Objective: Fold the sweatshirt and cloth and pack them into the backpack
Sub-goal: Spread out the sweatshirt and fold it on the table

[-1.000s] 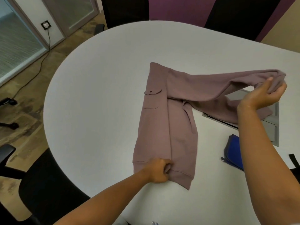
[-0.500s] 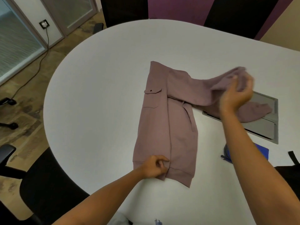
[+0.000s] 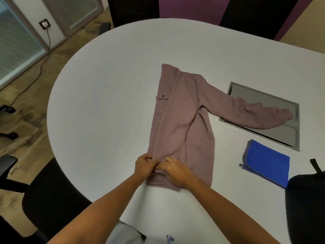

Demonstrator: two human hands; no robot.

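Now both hands meet at the near hem of the sweatshirt (image 3: 181, 124), which lies on the table (image 3: 105, 103). Left hand (image 3: 144, 166) pinches the cuff of the folded-in sleeve; right hand (image 3: 175, 170) grips the same cuff, fingers touching. Other sleeve trails right across the grey hatch (image 3: 288, 136). Cloth (image 3: 267, 162), blue, folded, lies apart to the right. Backpack (image 3: 306, 205) sits at the right edge, partly out of view.
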